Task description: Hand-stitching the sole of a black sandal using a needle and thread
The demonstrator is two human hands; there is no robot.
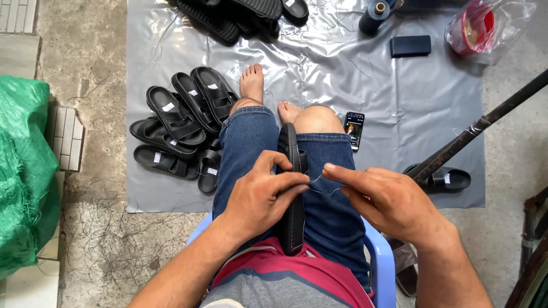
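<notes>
Head view: sandal (pixel 292 228) between both hands.

Counts: two hands, left hand (pixel 260 197), right hand (pixel 388 199). One black sandal (pixel 292 188) on lap. Pile of black sandals (pixel 180 128) at left: about eight, exact number unclear. One lone sandal (pixel 448 178) at right. Two phones: one lit (pixel 354 130), one dark (pixel 410 46). One thread spool (pixel 375 16). One plastic bag (pixel 488 25).

Left hand (pixel 262 197) curled, right hand (pixel 382 197) seemingly pinching.
</notes>
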